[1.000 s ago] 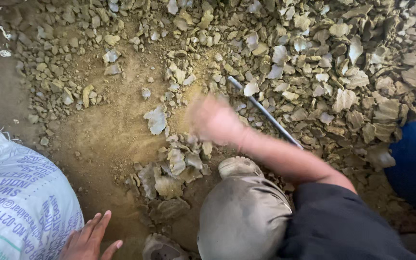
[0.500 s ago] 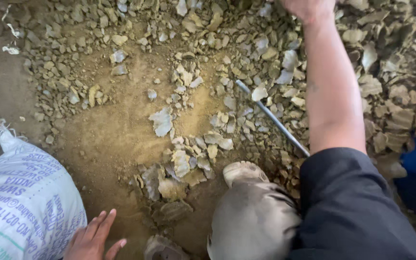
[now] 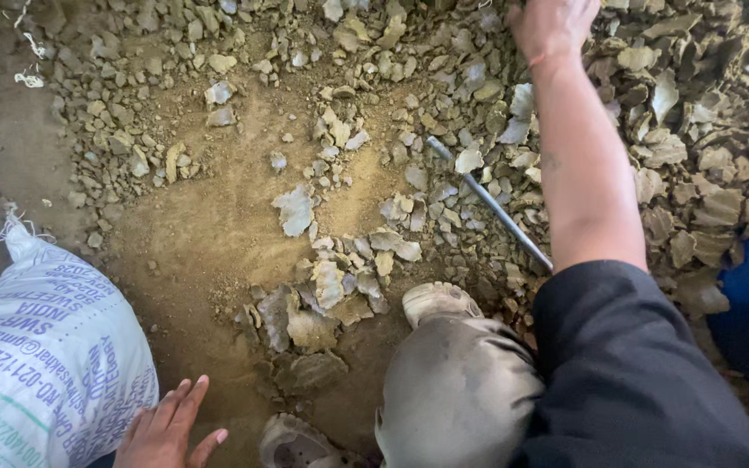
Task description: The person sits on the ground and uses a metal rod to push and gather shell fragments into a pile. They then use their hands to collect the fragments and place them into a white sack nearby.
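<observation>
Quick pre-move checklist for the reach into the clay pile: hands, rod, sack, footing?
1. Right hand on the dried clay chunks at the far pile: ok.
2. Grip on a chunk: cannot tell, fingers run past the frame edge.
3. Left hand open beside the white sack: ok.
4. Metal rod lies free, untouched: ok.
5. Shoe planted among loose chunks: not ok.

Head camera, looking steeply down, close over rubble (image 3: 669, 104)
</observation>
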